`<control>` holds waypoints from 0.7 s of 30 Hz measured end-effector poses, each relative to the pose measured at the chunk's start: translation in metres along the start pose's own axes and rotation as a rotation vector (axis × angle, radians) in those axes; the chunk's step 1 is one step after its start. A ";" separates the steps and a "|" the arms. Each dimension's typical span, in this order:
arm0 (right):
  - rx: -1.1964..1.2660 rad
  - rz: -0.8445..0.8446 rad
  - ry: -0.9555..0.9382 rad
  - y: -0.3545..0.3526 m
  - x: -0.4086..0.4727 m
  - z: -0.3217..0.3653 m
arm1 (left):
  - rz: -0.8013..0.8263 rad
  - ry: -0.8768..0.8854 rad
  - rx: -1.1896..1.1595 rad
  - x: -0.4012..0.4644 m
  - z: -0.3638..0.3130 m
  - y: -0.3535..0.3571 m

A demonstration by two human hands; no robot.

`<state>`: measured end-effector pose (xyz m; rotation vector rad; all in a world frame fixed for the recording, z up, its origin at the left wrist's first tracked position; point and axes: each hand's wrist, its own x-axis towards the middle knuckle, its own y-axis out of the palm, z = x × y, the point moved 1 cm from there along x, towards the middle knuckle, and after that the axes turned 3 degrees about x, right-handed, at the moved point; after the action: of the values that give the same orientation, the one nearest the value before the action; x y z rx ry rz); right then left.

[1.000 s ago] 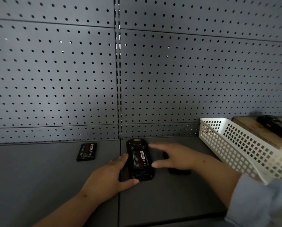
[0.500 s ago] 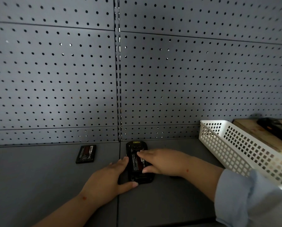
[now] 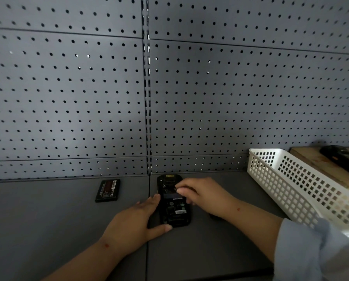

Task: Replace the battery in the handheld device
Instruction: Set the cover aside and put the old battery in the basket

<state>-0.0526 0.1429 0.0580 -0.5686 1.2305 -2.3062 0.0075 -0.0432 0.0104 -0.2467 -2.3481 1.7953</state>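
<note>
The handheld device [image 3: 174, 207] lies back-up on the grey shelf [image 3: 47, 226], its battery bay open and showing the inner labels and contacts. It sits between the two hands. The left hand [image 3: 133, 226] lies flat and spread against the device's left edge, fingers pointing away from the person along that side, thumb hooked round the near end; it steadies the device without closing round it. The right hand [image 3: 206, 196] reaches in from the right, wrist low on the shelf, knuckles up, its fingertips [image 3: 179, 191] bunched over the far half of the open bay. Whether those fingers pinch anything there cannot be told, since the hand covers the spot. A loose battery [image 3: 108, 190] lies flat on the shelf, left of the left hand and well apart from both hands, label up. To the right of the right forearm stands a white basket [image 3: 291, 185], near a wooden block [image 3: 319, 165].
</note>
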 end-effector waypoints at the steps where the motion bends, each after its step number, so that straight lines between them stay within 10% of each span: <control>1: 0.156 0.011 0.073 0.002 0.000 -0.001 | 0.001 -0.003 -0.001 0.000 0.001 0.001; 8: 1.092 0.008 0.642 0.008 -0.004 0.003 | -0.014 0.000 0.011 0.000 0.002 0.001; 21: 1.279 -0.294 0.604 -0.066 -0.010 -0.015 | 0.008 -0.049 -0.041 -0.001 0.003 0.002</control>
<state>-0.0664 0.1912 0.1049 0.4604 -0.3602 -2.9688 0.0080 -0.0453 0.0080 -0.2200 -2.4224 1.7776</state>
